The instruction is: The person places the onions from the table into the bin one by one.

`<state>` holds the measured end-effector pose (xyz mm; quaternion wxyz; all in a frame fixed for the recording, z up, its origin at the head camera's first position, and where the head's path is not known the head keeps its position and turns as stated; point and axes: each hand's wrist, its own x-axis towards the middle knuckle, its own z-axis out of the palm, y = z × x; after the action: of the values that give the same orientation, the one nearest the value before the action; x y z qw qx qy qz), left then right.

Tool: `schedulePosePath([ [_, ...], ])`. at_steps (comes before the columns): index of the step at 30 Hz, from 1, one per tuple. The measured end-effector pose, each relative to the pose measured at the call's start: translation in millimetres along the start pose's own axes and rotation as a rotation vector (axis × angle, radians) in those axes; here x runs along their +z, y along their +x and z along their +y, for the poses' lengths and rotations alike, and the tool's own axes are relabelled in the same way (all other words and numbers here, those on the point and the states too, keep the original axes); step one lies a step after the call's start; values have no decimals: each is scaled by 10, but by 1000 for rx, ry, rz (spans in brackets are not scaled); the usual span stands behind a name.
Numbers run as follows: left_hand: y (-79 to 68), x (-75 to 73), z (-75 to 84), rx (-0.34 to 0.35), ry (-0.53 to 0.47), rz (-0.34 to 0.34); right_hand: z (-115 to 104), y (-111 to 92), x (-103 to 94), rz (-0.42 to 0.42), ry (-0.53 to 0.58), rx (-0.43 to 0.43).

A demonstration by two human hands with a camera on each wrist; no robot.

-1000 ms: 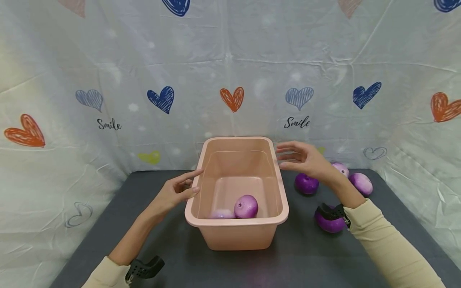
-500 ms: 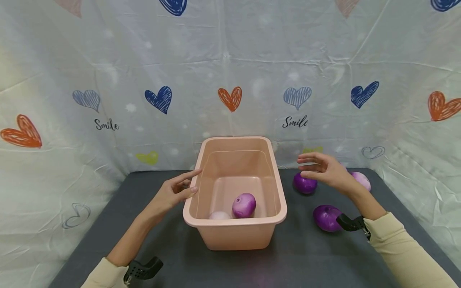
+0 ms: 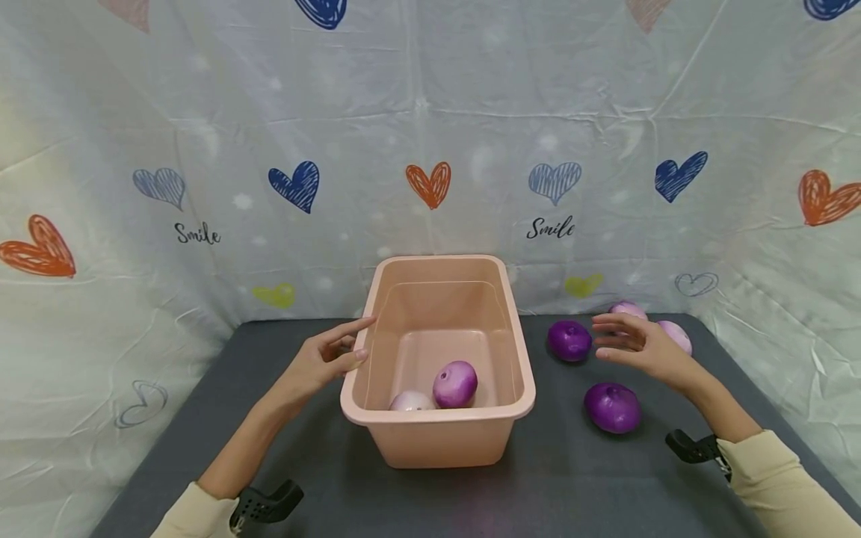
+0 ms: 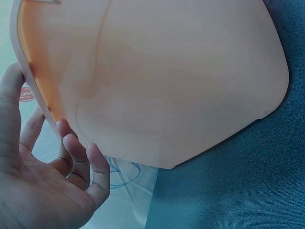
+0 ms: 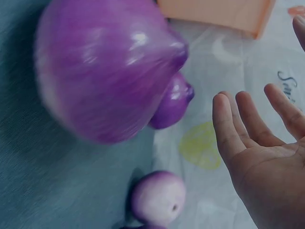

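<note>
"Six onions altogether. How do they divide?"

"Two sit in the one peach tub (image 3: 440, 446) at the centre of the head view: a purple onion (image 3: 455, 384) and, at its left, a pale onion (image 3: 412, 402). Four lie on the dark table (image 3: 565, 501), right of centre."

"Colours of those four?"

"Two deep purple: the upper purple onion (image 3: 569, 341) and the lower purple onion (image 3: 612, 408). Two whitish pink: the back onion (image 3: 628, 308) and the right-hand onion (image 3: 676, 337)."

"And the two hands?"

"Well apart. Left of centre, the left hand (image 3: 316, 366) touches the tub's rim with index finger and thumb, its other fingers loosely bent. The right hand (image 3: 649, 350) holds nothing; its fingers are slightly spread, just right of the upper purple onion and partly hiding both whitish ones."

"Anything else countable?"

"Two black wrist devices: a left device (image 3: 269, 503), lower left, and a right device (image 3: 693, 447), lower right. Behind, one pale backdrop (image 3: 484, 97) bears three orange-red hearts and two 'Smile' prints."
</note>
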<state>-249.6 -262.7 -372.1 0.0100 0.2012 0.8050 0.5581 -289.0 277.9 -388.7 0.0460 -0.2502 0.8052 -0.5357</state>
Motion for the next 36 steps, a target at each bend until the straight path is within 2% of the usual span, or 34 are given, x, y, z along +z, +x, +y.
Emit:
schedulePosePath([
  [11, -1, -1, -7, 6, -12, -6, 185, -272, -48, -26, -65, 23],
  [20, 3, -4, 5, 9, -35, -12, 360, -464, 11, -22, -92, 29],
  [29, -5, -4, 11, 12, -23, -7, 485, -523, 121, -75, -17, 39],
  [36, -4, 0, 9, 14, -24, -8, 533, -516, 165, -90, -4, 26],
])
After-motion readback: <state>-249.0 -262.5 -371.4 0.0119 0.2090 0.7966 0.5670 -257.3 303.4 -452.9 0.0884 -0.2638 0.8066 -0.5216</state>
